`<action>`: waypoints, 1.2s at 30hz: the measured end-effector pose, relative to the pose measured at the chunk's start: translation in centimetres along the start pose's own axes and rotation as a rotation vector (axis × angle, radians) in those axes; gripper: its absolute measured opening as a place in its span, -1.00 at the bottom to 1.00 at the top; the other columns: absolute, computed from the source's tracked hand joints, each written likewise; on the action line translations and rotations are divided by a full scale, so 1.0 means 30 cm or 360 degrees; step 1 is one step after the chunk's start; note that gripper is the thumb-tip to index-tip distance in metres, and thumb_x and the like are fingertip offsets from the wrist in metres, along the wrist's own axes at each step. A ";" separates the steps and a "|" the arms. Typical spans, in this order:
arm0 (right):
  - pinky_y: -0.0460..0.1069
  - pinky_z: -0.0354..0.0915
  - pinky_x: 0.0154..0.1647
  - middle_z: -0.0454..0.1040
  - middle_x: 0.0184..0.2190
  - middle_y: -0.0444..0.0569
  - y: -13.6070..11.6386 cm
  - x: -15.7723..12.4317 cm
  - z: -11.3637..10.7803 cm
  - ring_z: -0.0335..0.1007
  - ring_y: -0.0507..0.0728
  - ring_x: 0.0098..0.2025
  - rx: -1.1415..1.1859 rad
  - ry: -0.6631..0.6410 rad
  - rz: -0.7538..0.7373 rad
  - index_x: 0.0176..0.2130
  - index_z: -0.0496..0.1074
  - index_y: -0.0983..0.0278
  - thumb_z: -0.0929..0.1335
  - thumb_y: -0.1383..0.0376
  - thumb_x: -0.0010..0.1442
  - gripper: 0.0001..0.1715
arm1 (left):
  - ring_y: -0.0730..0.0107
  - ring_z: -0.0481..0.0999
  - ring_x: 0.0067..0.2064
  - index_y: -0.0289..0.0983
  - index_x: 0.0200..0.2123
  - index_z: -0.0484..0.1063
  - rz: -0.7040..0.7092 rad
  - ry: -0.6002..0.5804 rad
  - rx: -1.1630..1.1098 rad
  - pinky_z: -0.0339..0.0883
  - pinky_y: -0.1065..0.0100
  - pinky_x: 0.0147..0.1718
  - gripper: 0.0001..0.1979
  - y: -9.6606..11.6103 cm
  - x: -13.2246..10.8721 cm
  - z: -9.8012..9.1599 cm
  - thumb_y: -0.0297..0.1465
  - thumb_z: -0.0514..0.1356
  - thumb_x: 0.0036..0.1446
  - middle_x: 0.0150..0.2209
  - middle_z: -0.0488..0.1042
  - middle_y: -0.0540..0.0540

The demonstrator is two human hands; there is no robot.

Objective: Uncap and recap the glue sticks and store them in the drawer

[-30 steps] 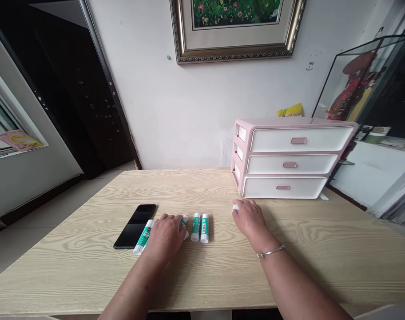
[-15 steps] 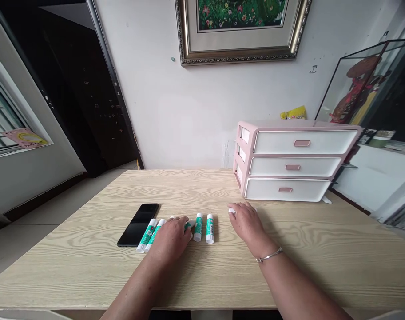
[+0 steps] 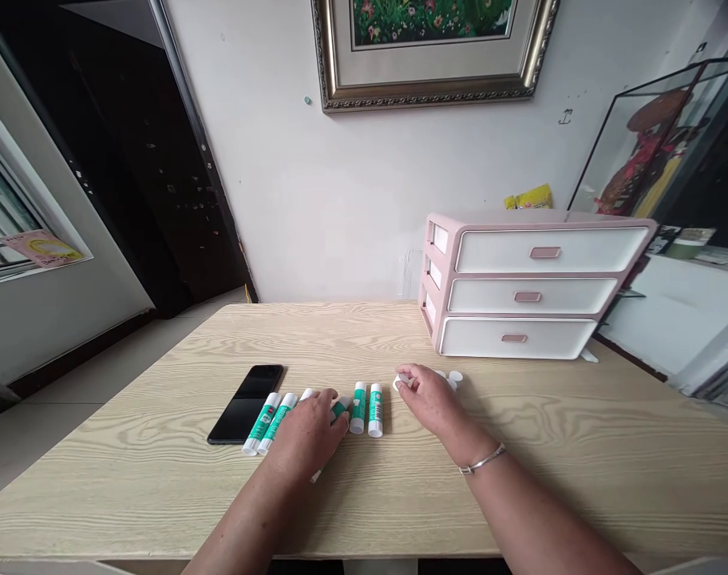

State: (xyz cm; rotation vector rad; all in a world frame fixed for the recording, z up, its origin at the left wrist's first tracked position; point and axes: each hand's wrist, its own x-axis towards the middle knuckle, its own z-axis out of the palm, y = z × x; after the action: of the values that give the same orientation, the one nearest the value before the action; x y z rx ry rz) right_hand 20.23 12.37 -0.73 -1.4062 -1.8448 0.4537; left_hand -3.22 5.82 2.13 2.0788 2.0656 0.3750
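White-and-green glue sticks lie in a row on the table. Two, including this glue stick (image 3: 262, 425), are left of my left hand (image 3: 310, 431), and a glue stick (image 3: 358, 408) and another glue stick (image 3: 375, 411) are to its right. Curled over the middle of the row, my left hand grips a slanted glue stick (image 3: 340, 407), whose lower end shows below the palm. My right hand (image 3: 429, 399) pinches a small white cap (image 3: 401, 381) between thumb and fingertips. Several loose white caps (image 3: 455, 377) lie behind that hand, partly hidden by it.
A black phone (image 3: 235, 417) lies left of the glue sticks, touching or close to the first one. At the back right stands a pink-and-white drawer unit (image 3: 528, 296), with a yellow packet (image 3: 532, 196) behind its top. The wooden table (image 3: 130, 487) ends at a front edge.
My right hand has moved slightly left and its fingers have lifted, uncovering loose caps and showing one in its pinch. The left hand has tilted, and the lower end of its glue stick now shows.
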 end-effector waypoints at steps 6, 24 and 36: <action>-0.03 0.35 -0.23 0.61 -0.21 -0.02 -0.006 -0.003 0.011 0.49 0.08 -0.31 0.0131 -0.0032 0.0051 -0.07 0.55 0.22 0.35 0.21 0.18 -0.67 | 0.12 0.56 -0.03 -0.22 0.05 0.42 -0.0047 -0.0026 -0.0088 0.29 0.30 -0.21 -0.60 0.007 0.016 0.035 -0.22 0.13 0.17 -0.02 0.58 -0.21; -0.06 0.28 -0.39 0.58 -0.37 -0.08 0.006 -0.016 0.048 0.38 0.03 -0.45 0.0284 -0.0139 0.0004 -0.10 0.56 0.23 0.37 0.21 0.17 -0.69 | 0.27 0.55 -0.25 -0.26 -0.08 0.38 -0.0103 0.0107 -0.0386 0.23 0.34 -0.31 -0.75 0.006 0.018 0.061 -0.36 0.07 0.18 -0.25 0.57 -0.13; 0.06 0.38 -0.10 0.57 -0.19 0.04 -0.063 -0.025 0.037 0.43 0.12 -0.23 0.0864 -0.0209 0.0027 -0.08 0.51 0.30 0.40 0.11 0.16 -0.60 | 0.31 0.45 -0.26 -0.27 0.03 0.41 0.0102 0.0071 -0.1552 0.34 0.32 -0.24 -0.50 0.001 -0.014 0.042 -0.02 0.13 0.23 -0.14 0.53 -0.13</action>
State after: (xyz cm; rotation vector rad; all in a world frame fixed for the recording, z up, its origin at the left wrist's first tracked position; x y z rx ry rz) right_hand 18.23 11.21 -0.44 -1.0371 -1.6381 0.9904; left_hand -2.82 5.46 0.92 1.5071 1.3603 1.1568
